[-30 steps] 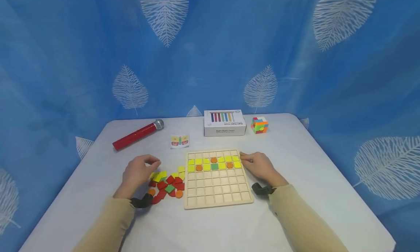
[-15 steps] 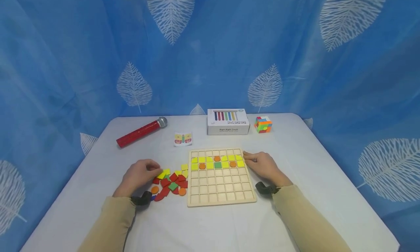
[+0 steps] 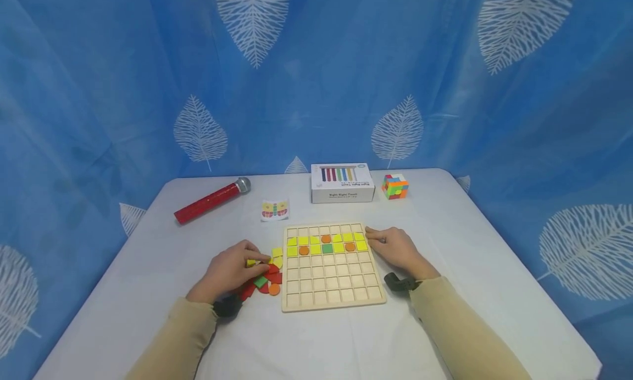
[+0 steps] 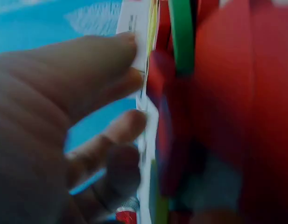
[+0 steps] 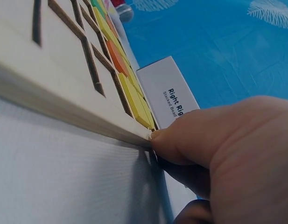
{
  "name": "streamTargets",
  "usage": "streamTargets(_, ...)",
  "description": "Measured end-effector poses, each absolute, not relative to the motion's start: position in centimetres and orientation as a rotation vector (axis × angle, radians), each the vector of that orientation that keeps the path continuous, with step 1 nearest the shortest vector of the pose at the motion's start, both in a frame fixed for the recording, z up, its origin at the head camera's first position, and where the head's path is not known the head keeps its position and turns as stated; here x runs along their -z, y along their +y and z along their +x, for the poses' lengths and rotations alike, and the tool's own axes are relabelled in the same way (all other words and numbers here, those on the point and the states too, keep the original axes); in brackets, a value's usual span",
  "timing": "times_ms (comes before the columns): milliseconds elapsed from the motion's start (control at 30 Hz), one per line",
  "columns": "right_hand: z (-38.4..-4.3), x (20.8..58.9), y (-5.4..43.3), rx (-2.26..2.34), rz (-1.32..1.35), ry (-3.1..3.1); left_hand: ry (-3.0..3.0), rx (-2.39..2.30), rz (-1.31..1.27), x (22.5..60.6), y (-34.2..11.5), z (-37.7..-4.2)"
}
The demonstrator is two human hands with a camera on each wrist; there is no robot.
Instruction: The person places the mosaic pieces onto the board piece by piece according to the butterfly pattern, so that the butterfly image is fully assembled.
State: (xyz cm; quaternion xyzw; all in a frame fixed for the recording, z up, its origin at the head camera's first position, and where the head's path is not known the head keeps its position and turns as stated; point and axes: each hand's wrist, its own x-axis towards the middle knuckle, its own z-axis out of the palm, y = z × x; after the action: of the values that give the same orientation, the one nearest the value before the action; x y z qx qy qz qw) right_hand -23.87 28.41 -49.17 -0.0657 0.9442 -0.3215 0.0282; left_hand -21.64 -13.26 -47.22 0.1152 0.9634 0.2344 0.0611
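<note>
My left hand (image 3: pixel 234 270) is over a pile of flat coloured pieces left of the board, thumb and fingers reaching toward its yellow and red pieces (image 3: pixel 275 278). In the left wrist view, no piece shows between the thumb and fingers; a green piece (image 4: pixel 182 35) stands out beside them. My right hand (image 3: pixel 395 251) grips the right edge of a wooden grid board (image 3: pixel 326 284) with thumb and finger. Two rows near the board's far side hold yellow pieces (image 3: pixel 361 245), orange discs (image 3: pixel 304 250) and a green square (image 3: pixel 327 249). Part of the pile is hidden by the left hand.
Behind the board lies a card (image 3: pixel 275 210) with a butterfly picture. Farther back are a red microphone (image 3: pixel 207 203), a white box (image 3: pixel 343 193) and a colourful puzzle cube (image 3: pixel 395 186). An orange disc (image 3: pixel 274 289) lies near the board's left edge.
My left hand has moved right across the pile, toward the board, and now covers more of the pieces. The right hand stays at the board's edge. The view has shifted slightly.
</note>
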Motion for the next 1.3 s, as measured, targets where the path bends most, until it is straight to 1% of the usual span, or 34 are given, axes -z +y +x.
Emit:
streamTargets(100,-24.0,49.2,28.3,0.986,-0.2,2.916,2.934,-0.619,0.329,47.0,-12.9,-21.5)
streamTargets(267,-24.1,49.3,28.3,0.98,-0.182,2.915,3.006,-0.579,0.174,46.9,-13.3,-21.6)
streamTargets(333,-24.0,49.3,28.3,0.982,-0.183,2.914,3.02,-0.576,0.157,47.0,-13.4,-21.6)
streamTargets(400,-23.9,49.3,28.3,0.985,-0.18,2.913,3.023,-0.552,0.206,47.2,-13.3,-21.7)
streamTargets(567,-23.8,49.2,28.3,0.991,-0.185,2.913,3.048,-0.422,0.444,47.4,-12.4,-21.5)
streamTargets(800,-23.8,49.1,28.2,0.983,-0.174,2.91,3.119,-0.272,0.53,47.1,-12.0,-21.1)
streamTargets(967,-23.8,49.0,28.2,0.984,-0.168,2.911,3.043,-0.258,0.728,46.9,-11.8,-20.8)
streamTargets(1033,-23.8,49.0,28.2,0.978,-0.176,2.914,3.049,-0.232,0.743,46.7,-11.9,-20.7)
streamTargets(1200,-23.9,49.0,28.1,0.969,-0.17,2.916,3.142,-0.227,0.62,46.7,-12.4,-20.9)
streamTargets(1300,-23.9,49.1,28.1,0.972,-0.169,2.915,3.168,-0.28,0.621,47.1,-12.2,-21.1)
